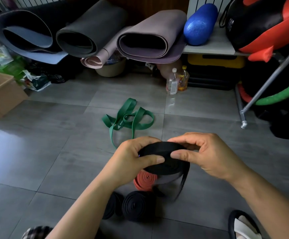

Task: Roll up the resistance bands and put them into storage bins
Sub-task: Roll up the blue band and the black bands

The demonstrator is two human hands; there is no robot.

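Above the floor [54,152], my left grip [131,157] pinches the black roll [166,161] at its left rim; my right grip [207,156] pinches the right rim, where the loose tail [183,183] hangs down, so the right is nearer it.

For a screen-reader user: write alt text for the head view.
The left hand and right hand hold a mostly rolled black resistance band above a grey floor, its tail hanging. Beneath lie a red roll and two black rolls; a loose green band lies beyond.
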